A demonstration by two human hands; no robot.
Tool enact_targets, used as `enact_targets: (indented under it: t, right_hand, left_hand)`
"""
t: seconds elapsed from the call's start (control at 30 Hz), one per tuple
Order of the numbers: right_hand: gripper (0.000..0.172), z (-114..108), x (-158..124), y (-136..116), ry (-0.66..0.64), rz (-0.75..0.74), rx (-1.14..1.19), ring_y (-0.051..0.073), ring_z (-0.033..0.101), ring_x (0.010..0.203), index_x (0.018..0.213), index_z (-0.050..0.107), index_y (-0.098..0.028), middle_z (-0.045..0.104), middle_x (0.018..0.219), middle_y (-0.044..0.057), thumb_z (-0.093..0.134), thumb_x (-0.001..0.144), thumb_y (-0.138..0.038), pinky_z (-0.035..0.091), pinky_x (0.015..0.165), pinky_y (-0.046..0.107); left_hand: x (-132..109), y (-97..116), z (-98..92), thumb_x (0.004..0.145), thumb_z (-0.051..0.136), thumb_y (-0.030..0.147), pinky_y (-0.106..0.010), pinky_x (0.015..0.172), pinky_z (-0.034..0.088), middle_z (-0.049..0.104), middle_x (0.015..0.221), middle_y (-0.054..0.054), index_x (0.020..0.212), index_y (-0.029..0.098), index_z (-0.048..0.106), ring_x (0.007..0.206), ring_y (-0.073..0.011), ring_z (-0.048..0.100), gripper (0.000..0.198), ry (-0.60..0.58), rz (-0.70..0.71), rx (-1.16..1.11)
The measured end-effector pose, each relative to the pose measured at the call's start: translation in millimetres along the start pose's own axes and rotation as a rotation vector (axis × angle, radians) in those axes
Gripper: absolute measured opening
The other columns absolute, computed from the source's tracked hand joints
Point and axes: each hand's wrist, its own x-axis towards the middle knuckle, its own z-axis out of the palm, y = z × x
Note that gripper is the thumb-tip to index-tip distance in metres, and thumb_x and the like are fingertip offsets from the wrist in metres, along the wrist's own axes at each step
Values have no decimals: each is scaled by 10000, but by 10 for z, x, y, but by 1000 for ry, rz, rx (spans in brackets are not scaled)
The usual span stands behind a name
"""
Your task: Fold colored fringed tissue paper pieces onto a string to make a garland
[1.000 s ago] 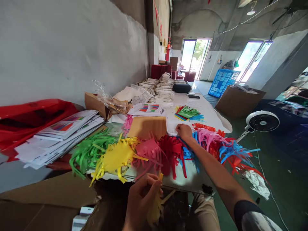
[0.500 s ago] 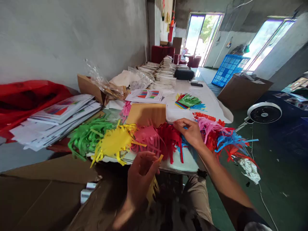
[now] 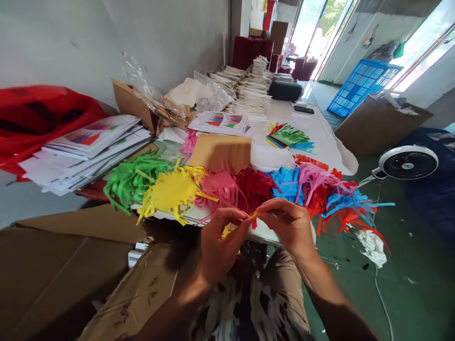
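Note:
My left hand [image 3: 222, 244] is closed in a pinch on a yellow paper tassel [image 3: 253, 216], whose twisted orange-yellow tip pokes out between the fingertips. Most of the tassel is hidden behind that hand. My right hand [image 3: 289, 225] meets it from the other side, thumb and fingers pressed together on the same tip. Just beyond the hands, along the table's near edge, lie fringed paper heaps: green [image 3: 135, 177], yellow [image 3: 172, 192], pink [image 3: 220, 187], dark red [image 3: 252, 187] and blue [image 3: 287, 182]. Behind them sits a translucent white plastic box [image 3: 272, 158].
A brown cardboard piece [image 3: 220, 149] lies beside the box. Printed sheets [image 3: 88, 147] are stacked at left near a red bag [image 3: 46, 118]. Farther back are a multicolour fringed bundle [image 3: 289, 137] and a phone [image 3: 304, 109]. A white fan [image 3: 407, 163] stands right; an open carton [image 3: 50, 265] is lower left.
My right hand has come back from the white plastic box to the tassel tip in my left hand. My left hand has risen slightly. The camera view has tilted down.

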Motion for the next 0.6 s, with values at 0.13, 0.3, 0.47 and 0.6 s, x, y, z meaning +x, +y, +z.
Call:
enact_targets:
  t: [0.13,0.3,0.47,0.6]
  right_hand:
    - [49,-9,-10,-12,-12,14,-3,132,724,758,911,798,-270,785,858,-5,829,875,-283,571,675,223]
    - [94,7,-34,-11,-20,27,-83,154,715,783,901,789,-251,776,864,17,812,887,-341,573,724,257]
    - [122,46,-69,27,9,36,-102,171,704,808,905,781,-251,773,886,35,805,883,-368,572,731,277]
    - [132,-2,-72,59,115,60,-85,135,656,682,869,769,-242,757,822,14,815,866,-365,527,626,248]
  left_hand:
    - [9,-1,-28,904,783,182,-278,807,613,733,903,-2,951,217,665,859,-148,744,131,-23,42,58]
    - [-9,-1,2,908,785,253,-295,801,624,726,877,-20,915,208,664,869,-170,742,129,-9,-13,75]
    - [-6,25,61,910,778,302,-300,785,624,730,930,-51,932,201,675,887,-188,733,145,-6,-81,-2]
    - [38,79,45,913,777,292,-276,817,606,740,1008,-41,1107,222,680,878,-159,732,227,-119,-154,-44]
